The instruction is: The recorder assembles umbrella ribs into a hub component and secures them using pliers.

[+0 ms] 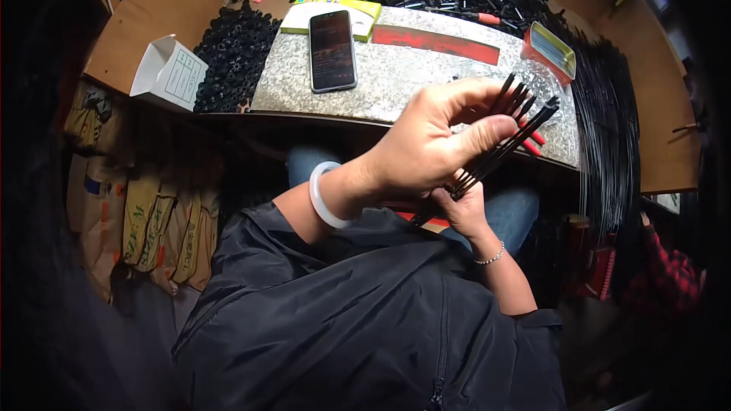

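A bundle of thin black rods (537, 118) slants up and to the right in front of me, above the near edge of the table. Around its upper part my left hand (434, 137) is curled, the thumb pressed along the rods and the fingers behind them. Lower down, my right hand (468, 209) grips the same bundle, its thumb against the rods. The bundle's lower end runs down toward my lap. Behind the rods a red-handled tool (533, 144) lies partly hidden on the speckled board (411, 84).
On the board are a phone (333, 53), a red strip (438, 44) and an open tin (550, 52). Small black parts (236, 53) are heaped beside a white box (169, 76). Long black rods (605, 122) hang over the right edge. A person's plaid sleeve (674, 266) shows at right.
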The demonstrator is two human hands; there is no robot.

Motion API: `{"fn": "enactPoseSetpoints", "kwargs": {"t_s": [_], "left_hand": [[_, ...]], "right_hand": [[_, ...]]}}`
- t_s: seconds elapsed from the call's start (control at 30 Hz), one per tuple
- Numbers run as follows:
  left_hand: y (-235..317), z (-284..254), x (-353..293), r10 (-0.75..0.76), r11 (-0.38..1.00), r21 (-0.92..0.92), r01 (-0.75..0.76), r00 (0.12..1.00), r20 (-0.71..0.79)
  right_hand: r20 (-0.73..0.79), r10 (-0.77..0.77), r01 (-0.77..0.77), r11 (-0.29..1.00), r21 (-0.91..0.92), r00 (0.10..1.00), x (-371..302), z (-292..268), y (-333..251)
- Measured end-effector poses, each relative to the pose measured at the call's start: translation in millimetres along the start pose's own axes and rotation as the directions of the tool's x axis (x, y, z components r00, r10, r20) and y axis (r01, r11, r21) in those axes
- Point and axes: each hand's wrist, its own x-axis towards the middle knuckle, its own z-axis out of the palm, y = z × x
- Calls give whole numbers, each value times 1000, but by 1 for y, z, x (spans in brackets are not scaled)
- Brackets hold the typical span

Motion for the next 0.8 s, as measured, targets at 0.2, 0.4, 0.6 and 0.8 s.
{"fn": "enactPoseSetpoints", "kwargs": {"t_s": [0.2,0.4,0.6,0.8], "left_hand": [[8,-9,2,-21,998,61,24,998,-52],[-7,-31,-14,3,865,502,-27,999,49],[13,-204,-76,435,260,810,526,685,-584],[30,-331,-101,427,-323,625,711,699,-574]], "right_hand": [[-101,-332,338,940,41,938,41,-6,-83],[-36,-381,382,921,78,924,47,-26,-127],[42,-376,369,922,118,926,46,-21,-132],[18,-347,342,931,123,938,53,-20,-126]]}}
